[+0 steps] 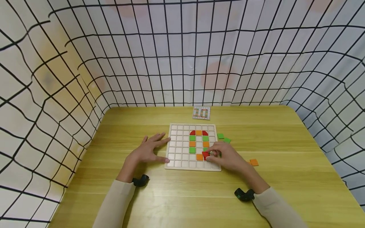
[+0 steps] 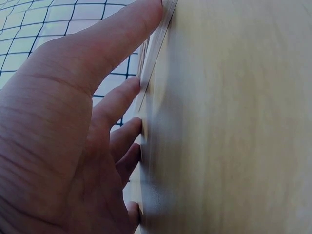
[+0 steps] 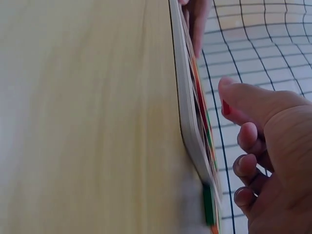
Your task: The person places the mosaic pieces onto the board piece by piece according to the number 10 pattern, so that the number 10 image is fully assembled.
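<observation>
A white gridded board (image 1: 178, 148) lies on the wooden table, with orange, green and red tiles set in its cells as a rounded ring. Between thumb and index finger, my right hand (image 1: 228, 155) pinches a small red tile (image 3: 225, 107) over the ring's lower right part. That tile is tilted, next to an orange tile (image 1: 199, 157) in the bottom row. My left hand (image 1: 148, 150) spreads its fingers on the table at the board's left side, thumb and index fingertip at its edge. The right hand hides some lower right cells.
Behind the board lies a small pattern card (image 1: 201, 113). Loose green tiles (image 1: 227, 140) sit by the board's right edge, and orange tiles (image 1: 254, 162) lie near the right forearm. Black wire mesh (image 1: 182, 66) surrounds the table's back and sides.
</observation>
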A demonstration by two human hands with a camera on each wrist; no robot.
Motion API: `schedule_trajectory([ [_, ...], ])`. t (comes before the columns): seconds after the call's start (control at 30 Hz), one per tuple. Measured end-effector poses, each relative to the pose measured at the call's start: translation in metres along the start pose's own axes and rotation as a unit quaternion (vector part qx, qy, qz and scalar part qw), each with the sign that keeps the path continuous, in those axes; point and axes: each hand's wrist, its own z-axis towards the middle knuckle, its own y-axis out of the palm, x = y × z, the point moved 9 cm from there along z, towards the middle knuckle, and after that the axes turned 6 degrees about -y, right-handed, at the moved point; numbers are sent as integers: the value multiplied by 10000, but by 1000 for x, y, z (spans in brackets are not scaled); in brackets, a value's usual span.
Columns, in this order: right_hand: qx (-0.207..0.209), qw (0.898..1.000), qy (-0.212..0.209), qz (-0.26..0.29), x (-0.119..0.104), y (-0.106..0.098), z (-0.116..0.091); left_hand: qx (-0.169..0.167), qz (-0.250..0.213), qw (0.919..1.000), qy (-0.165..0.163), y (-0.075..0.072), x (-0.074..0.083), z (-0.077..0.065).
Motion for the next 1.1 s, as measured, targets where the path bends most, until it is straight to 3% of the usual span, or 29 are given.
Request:
schedule_trajectory([
  [0.23, -226, 9994, -97, 226, -12, 20, 11, -31, 58, 10000, -28, 0, -1, 1],
  [0.53, -165, 9993, -296, 124, -25, 36, 23, -33, 142, 9999, -44, 1, -3, 2],
  [1.1, 198, 9998, -88, 40, -30, 36, 27, -29, 180, 9998, -63, 2, -4, 3],
])
